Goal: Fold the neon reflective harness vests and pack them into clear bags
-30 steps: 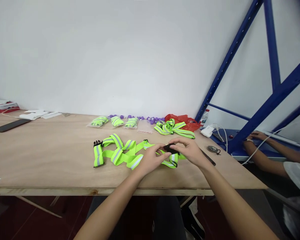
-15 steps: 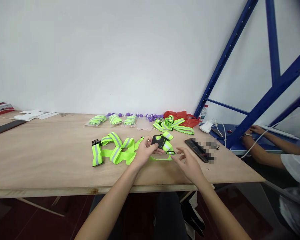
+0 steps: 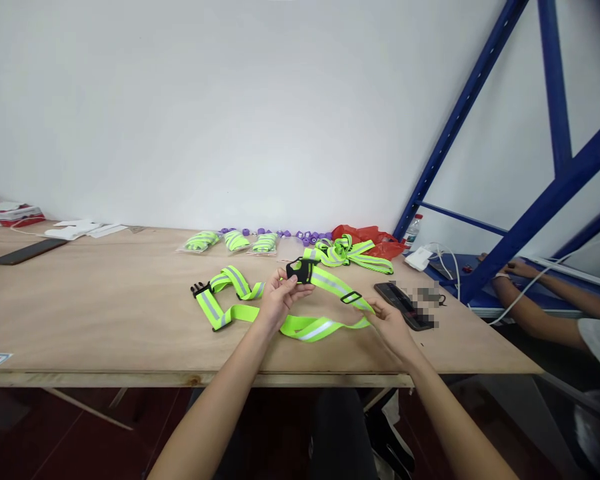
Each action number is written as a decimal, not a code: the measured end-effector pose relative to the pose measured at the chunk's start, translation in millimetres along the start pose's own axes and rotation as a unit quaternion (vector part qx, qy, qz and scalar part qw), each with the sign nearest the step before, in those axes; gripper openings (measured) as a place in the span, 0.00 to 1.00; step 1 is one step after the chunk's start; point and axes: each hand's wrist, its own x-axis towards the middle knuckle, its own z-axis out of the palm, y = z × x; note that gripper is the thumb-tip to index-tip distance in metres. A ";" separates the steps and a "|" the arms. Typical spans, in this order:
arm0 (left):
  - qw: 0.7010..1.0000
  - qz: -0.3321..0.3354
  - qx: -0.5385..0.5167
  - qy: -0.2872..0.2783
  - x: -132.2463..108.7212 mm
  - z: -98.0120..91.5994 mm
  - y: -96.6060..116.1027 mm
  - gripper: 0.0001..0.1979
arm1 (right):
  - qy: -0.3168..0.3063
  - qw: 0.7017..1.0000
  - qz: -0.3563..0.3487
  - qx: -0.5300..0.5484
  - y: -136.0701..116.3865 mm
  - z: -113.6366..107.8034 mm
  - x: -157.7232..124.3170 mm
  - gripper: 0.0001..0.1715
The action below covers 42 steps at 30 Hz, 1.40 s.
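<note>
Left hand (image 3: pixel 279 299) has the black buckle (image 3: pixel 300 271) pinched between thumb and fingers, up above the table (image 3: pixel 130 320). Over to the right of the buckle, right hand (image 3: pixel 391 328) nips the yellow-green strap (image 3: pixel 326 280) in its fingertips, with a black slider (image 3: pixel 351 297) on the stretch between the two hands. The strap loops below the buckle too, and more of it lies on the wood to the buckle's left, ending in a pronged clip (image 3: pixel 200 289). Right of the buckle, past the slider, there's a phone (image 3: pixel 400 303), partly blurred out. Behind the buckle: purple pieces (image 3: pixel 310 238) along the wall; behind and left, three packed bags (image 3: pixel 237 241); behind and right, a bundled strap (image 3: pixel 347 253) against a red bag (image 3: pixel 387 248). Far right of the buckle, a co-worker's hands (image 3: pixel 517 269) show beyond the blue frame (image 3: pixel 530 213).
</note>
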 end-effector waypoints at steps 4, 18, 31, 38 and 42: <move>0.999 0.031 -0.026 0.010 0.7 -3.2 10.2 0.27 | 0.070 0.987 0.019 -0.141 5.4 -11.8 -1.5 0.13; 0.990 0.114 -0.043 0.071 7.6 -25.2 24.2 0.17 | 0.009 0.963 0.121 0.241 10.5 -12.5 9.6 0.21; 0.944 0.271 -0.084 0.171 46.3 -42.5 118.2 0.09 | -0.053 0.949 -0.092 -0.296 -43.9 -32.2 35.7 0.25; 0.919 0.351 -0.082 0.162 40.8 -47.9 159.1 0.06 | 0.166 0.966 -0.089 -0.179 -37.0 -52.2 66.5 0.14; 0.909 0.382 -0.048 0.161 41.1 -35.7 167.1 0.09 | 0.075 0.987 0.104 0.093 -56.7 -42.0 84.8 0.20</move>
